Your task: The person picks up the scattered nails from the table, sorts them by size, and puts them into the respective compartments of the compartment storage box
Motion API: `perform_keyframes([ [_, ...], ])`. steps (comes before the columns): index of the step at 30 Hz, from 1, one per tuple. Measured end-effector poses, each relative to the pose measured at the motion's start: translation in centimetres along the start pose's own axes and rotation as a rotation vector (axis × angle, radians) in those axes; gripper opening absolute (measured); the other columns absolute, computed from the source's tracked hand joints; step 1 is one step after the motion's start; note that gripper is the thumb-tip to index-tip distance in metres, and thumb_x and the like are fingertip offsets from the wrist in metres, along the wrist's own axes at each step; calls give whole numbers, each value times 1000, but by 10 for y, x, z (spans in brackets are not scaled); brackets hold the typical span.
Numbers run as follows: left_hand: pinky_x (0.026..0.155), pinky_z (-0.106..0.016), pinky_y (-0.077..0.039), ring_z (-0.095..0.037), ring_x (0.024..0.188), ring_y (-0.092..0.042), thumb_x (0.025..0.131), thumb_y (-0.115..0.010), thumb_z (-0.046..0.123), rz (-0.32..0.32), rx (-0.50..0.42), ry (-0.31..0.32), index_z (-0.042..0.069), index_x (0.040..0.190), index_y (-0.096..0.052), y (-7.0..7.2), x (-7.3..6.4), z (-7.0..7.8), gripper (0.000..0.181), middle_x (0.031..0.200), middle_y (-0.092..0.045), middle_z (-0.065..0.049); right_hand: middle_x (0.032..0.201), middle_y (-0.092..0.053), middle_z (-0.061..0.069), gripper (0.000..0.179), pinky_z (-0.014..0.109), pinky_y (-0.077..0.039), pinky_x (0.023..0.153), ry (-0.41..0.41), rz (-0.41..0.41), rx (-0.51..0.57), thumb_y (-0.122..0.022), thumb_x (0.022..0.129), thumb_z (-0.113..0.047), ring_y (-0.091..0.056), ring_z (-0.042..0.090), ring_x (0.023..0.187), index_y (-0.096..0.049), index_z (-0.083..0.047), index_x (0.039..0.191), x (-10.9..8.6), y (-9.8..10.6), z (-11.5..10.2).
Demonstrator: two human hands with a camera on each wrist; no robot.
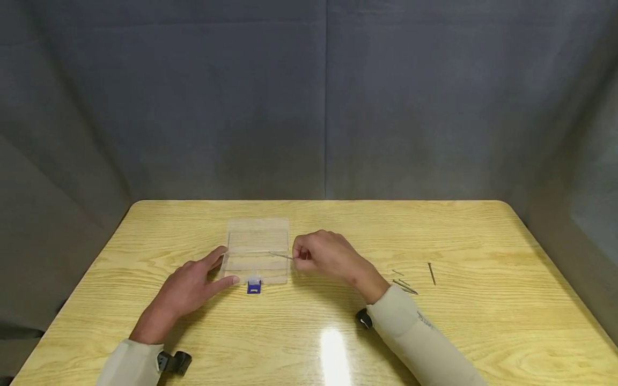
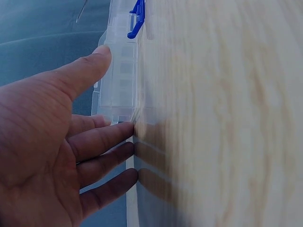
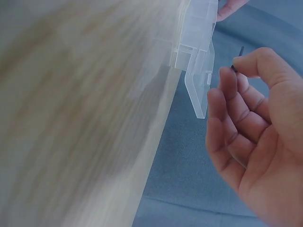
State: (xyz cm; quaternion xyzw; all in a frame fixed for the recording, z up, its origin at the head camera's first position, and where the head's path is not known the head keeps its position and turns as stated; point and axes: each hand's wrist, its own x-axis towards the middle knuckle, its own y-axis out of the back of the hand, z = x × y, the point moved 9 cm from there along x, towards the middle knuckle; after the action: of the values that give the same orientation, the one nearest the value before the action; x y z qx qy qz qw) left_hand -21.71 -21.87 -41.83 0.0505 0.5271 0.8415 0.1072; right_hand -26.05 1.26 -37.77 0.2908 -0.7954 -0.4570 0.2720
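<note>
A clear plastic box stands with its lid raised at the back and a blue latch hanging at its front. Beside its left end is my left hand, the thumb at the front corner and the other fingers along the side. In the left wrist view those fingers are fairly straight, their tips at the tabletop. My right hand pinches a thin metal nail between thumb and fingertips. Its free end points left over the box. The right wrist view shows the nail dark at the fingertips.
Several loose nails lie on the wooden table near the right forearm. A longer nail with a visible head lies farther right. A grey curtain hangs behind the table and at both sides.
</note>
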Motion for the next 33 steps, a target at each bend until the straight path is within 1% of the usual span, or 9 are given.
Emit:
perform_keyframes([
  [6,90,-63,-51,-48,122,-60,99,-63,57,9,3,-4,0,157,-39,2,0,1,85,137,-61,-24,77,-64,-15,11,25,-46,58,8,-16,-1,-68,91,-10,-54,5,65,-69,-21,89,14,-3,-2],
  [9,91,-63,-50,-48,123,-58,99,-64,56,13,4,-4,0,157,-39,3,0,2,85,138,-61,-24,79,-65,-16,12,25,-48,61,7,-27,0,-69,91,-10,-55,4,67,-69,-21,88,20,-5,-3],
  [15,92,-63,-50,-48,125,-57,98,-64,58,20,-7,-16,1,157,-40,2,2,7,85,138,-61,-24,81,-67,-14,9,26,-49,64,-4,-40,8,-70,92,-12,-56,5,68,-69,-20,89,27,-6,-1],
  [20,94,-63,-49,-47,126,-56,98,-63,59,29,-7,-28,2,157,-40,3,4,8,86,139,-60,-23,82,-67,-14,3,26,-48,64,-26,-50,15,-70,93,-15,-55,5,69,-71,-17,92,29,-9,5],
  [27,97,-64,-47,-48,131,-52,97,-62,62,17,-32,-9,4,158,-39,0,5,6,88,142,-58,-21,80,-66,-13,4,26,-47,63,-45,-57,25,-70,93,-15,-55,7,68,-70,-17,90,29,-9,10],
  [33,96,-63,-48,-47,129,-54,97,-63,61,32,-30,-21,3,158,-41,-2,7,8,87,141,-59,-21,84,-69,-11,2,26,-48,65,-49,-57,39,-72,94,-15,-57,5,70,-72,-17,95,28,-8,9],
])
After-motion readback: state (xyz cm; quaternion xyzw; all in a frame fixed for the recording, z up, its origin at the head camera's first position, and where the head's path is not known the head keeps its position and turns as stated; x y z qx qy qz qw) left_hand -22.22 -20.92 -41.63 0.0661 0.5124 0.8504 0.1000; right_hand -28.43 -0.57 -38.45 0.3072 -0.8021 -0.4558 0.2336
